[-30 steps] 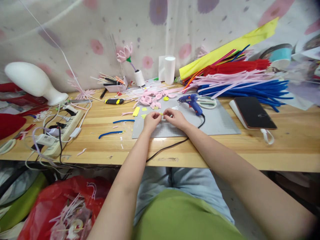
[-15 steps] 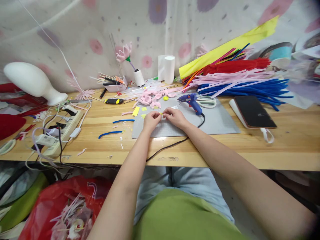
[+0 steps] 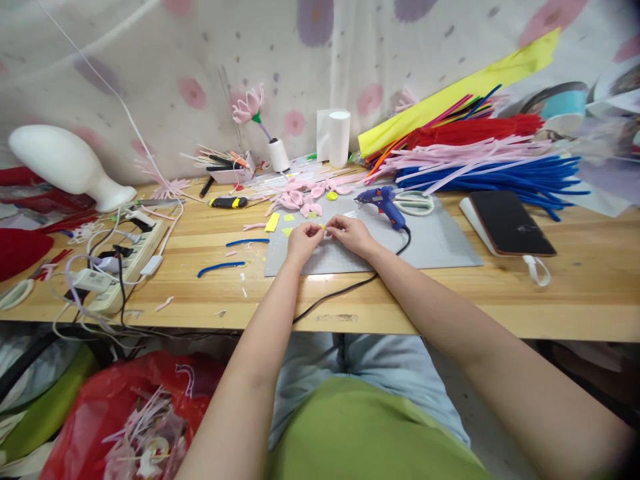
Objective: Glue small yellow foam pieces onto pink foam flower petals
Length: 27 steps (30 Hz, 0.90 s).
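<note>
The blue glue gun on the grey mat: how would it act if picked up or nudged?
The blue glue gun looks like hard plastic, so it would probably stay stiff. Its angled shape, lying on its side, makes rolling far seem unlikely. Its black cord, trailing over the grey mat and table, would likely drag or tug.

Pale curtain [image 3: 150,40] with pink and purple blooms behind wooden table [image 3: 550,300].
</note>
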### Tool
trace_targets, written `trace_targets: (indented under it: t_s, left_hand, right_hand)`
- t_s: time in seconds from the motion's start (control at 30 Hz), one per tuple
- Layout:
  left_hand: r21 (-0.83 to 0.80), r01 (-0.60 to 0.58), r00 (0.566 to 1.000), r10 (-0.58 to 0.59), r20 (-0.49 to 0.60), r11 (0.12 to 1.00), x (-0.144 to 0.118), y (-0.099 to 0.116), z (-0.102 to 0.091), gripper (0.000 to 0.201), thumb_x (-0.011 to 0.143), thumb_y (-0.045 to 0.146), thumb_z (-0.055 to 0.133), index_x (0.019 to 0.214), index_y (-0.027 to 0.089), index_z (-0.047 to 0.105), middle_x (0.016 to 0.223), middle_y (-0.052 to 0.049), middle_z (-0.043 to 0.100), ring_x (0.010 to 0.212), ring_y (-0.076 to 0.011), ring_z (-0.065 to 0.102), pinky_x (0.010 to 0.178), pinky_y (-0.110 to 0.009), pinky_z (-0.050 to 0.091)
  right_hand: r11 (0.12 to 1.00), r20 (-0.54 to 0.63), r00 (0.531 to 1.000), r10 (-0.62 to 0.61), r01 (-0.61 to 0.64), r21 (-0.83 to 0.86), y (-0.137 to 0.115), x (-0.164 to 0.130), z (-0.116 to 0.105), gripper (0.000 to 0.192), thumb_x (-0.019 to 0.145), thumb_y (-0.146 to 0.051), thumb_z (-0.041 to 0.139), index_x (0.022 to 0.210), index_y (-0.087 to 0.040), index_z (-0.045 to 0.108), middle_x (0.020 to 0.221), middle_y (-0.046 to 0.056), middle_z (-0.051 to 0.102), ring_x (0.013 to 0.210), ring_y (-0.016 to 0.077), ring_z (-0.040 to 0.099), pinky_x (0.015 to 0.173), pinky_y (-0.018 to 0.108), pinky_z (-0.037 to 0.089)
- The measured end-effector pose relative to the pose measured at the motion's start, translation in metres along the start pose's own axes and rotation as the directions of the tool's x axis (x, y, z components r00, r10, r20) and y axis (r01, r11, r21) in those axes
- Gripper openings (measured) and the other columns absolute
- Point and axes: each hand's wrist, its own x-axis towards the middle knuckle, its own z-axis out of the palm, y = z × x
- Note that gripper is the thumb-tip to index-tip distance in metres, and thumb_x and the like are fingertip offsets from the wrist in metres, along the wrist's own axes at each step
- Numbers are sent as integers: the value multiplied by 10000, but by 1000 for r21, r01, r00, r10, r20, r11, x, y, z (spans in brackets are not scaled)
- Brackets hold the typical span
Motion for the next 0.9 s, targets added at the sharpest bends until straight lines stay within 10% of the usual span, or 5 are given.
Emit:
trace_targets:
  t_s: [0.63,0.9]
  left_hand:
    - [-97,56,998,-55,5,994,-3,7,0,152,668,285,618,742,152,622,629,-1,627,552,-103,576,512,-215,433]
    - [-141,123,991,-129,-35,982,-4,13,1,80,681,206,589,735,149,604,587,17,587,517,-98,566,462,-202,412]
  right_hand:
    - [1000,-5,1000,17,-17,7,-1,2,-3,105,776,-280,535,801,-191,585,753,8,670,619,111,589,622,244,436]
    - [945,411,874,259,-142,-293,-3,-13,-120,394,714,-577,594,671,-186,612,614,57,651,539,143,583,480,255,392]
